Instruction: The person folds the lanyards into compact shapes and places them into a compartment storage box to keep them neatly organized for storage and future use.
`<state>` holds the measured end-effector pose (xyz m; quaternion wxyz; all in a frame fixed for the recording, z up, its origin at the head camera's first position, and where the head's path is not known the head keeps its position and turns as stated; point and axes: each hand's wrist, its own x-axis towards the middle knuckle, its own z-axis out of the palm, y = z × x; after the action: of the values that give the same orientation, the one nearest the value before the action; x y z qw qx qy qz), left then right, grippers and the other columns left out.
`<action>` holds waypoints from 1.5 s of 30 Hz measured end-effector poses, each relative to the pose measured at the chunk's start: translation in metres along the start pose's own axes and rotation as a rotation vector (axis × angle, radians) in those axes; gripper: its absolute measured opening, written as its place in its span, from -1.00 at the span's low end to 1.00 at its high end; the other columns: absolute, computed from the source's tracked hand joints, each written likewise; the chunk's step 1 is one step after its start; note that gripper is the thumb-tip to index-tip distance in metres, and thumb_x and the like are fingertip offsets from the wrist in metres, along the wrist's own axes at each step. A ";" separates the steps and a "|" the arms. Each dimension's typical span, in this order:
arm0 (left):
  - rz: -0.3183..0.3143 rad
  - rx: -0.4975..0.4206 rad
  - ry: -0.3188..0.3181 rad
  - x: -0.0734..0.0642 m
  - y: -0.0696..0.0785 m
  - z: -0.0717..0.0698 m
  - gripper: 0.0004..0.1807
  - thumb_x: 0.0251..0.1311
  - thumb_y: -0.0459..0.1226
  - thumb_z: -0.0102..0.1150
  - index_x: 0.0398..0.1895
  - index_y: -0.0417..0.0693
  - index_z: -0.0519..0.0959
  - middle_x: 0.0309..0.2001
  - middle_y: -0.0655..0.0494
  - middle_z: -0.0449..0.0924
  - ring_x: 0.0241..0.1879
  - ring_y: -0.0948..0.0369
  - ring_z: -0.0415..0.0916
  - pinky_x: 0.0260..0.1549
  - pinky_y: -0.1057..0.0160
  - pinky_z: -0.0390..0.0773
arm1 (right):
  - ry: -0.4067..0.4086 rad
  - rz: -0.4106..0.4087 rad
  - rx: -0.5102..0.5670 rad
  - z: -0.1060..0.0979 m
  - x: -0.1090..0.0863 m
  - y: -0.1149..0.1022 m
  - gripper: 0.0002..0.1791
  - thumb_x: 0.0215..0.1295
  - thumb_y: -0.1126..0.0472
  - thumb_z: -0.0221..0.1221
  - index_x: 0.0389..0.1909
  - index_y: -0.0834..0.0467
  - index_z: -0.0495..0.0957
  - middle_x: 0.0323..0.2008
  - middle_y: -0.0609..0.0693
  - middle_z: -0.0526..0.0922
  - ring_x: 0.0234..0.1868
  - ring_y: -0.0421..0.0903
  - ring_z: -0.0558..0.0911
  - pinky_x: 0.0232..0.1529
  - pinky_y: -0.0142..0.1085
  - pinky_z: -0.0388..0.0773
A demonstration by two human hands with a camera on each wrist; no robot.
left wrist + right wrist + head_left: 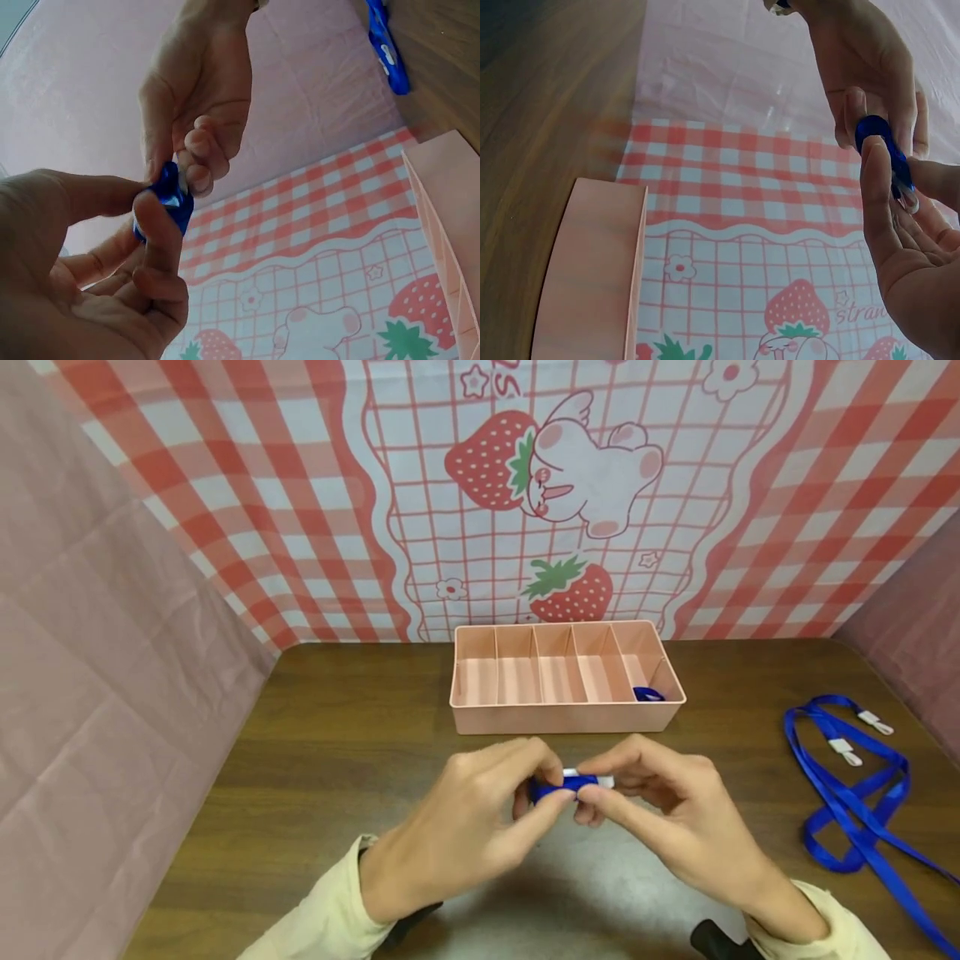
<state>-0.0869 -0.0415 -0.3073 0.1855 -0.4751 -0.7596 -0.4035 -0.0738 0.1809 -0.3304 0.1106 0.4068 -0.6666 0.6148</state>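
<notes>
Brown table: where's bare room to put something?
Bare table shows between the pink tray and the left-side cloth, and between the tray and blue straps. It's crowded at the straps and where the left hand and right hand hold a blue bundle.

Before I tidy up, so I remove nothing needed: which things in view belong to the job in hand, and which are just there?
Likely the job's:
blue lanyard bundle, pinched by left hand and right hand
loose blue lanyard straps with white clips
pink compartment organizer, holding another blue bundle

Apparently just there:
strawberry-print checked cloth
plain pink cloth
</notes>
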 end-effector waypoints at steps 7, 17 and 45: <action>0.058 0.036 -0.053 0.000 -0.001 -0.008 -0.78 0.23 -0.34 0.32 -0.11 -0.15 0.52 -0.20 0.16 0.50 -0.34 0.41 0.40 -0.32 0.64 0.40 | 0.037 0.009 0.007 -0.002 0.001 -0.002 -0.69 0.22 0.71 0.08 -0.07 0.42 0.56 -0.32 0.15 0.72 -0.41 -0.10 0.72 -0.43 -0.31 0.66; 0.217 0.275 -0.013 0.003 0.000 -0.006 -0.72 0.21 -0.36 0.31 -0.03 -0.22 0.56 -0.11 0.07 0.57 -0.14 0.27 0.53 -0.06 0.44 0.51 | 0.124 -0.022 0.013 0.001 -0.001 -0.004 -0.73 0.28 0.70 0.00 -0.07 0.50 0.53 -0.35 0.18 0.70 -0.37 -0.08 0.70 -0.38 -0.31 0.65; 0.412 0.294 0.022 0.004 0.000 -0.019 -0.84 0.27 -0.42 0.25 -0.11 -0.27 0.65 -0.15 0.06 0.64 -0.21 0.24 0.52 -0.13 0.43 0.51 | -0.021 -0.158 0.103 -0.015 0.006 -0.016 -0.78 0.18 0.68 0.17 -0.14 0.54 0.60 -0.16 0.29 0.72 -0.23 -0.03 0.74 -0.19 -0.31 0.67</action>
<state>-0.0907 -0.0538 -0.2933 0.3391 -0.5833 -0.6953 -0.2476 -0.0718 0.1930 -0.3113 0.1306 0.4699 -0.6010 0.6333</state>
